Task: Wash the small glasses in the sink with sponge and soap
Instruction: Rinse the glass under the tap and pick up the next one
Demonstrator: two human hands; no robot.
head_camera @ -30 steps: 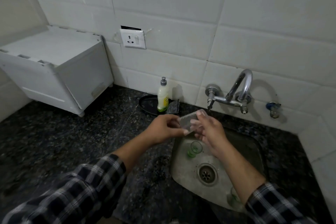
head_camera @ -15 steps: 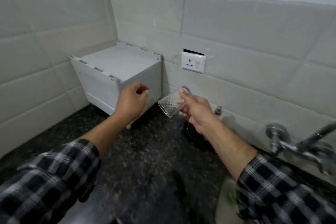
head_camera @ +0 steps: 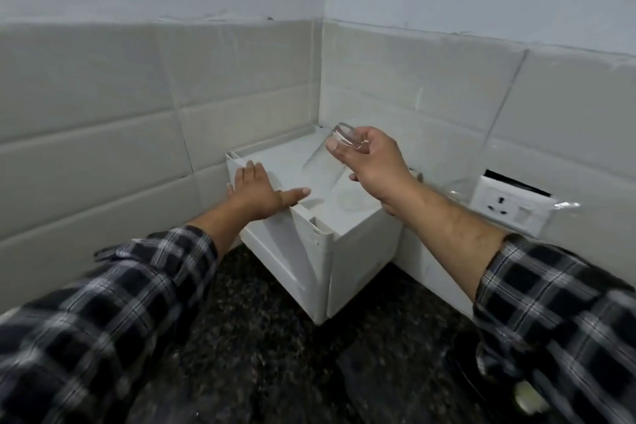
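Note:
My right hand (head_camera: 373, 162) grips a small clear glass (head_camera: 325, 162) by its base, mouth tilted down and to the left, just above the top of a white box (head_camera: 309, 251) in the wall corner. A second clear glass (head_camera: 347, 203) seems to stand on the box top below it, faint against the white. My left hand (head_camera: 256, 191) lies flat with straight fingers on the box's left front edge. The sink, sponge and soap are out of view.
The white box stands on a dark speckled stone counter (head_camera: 261, 361), against grey tiled walls. A white wall socket (head_camera: 509, 206) sits to the right of the box. A dark dish (head_camera: 461, 372) shows at the lower right behind my sleeve.
My view swung left from the sink to the corner box. The right hand carried the glass over the box top and tipped it mouth down; the left hand opened and settled on the box edge.

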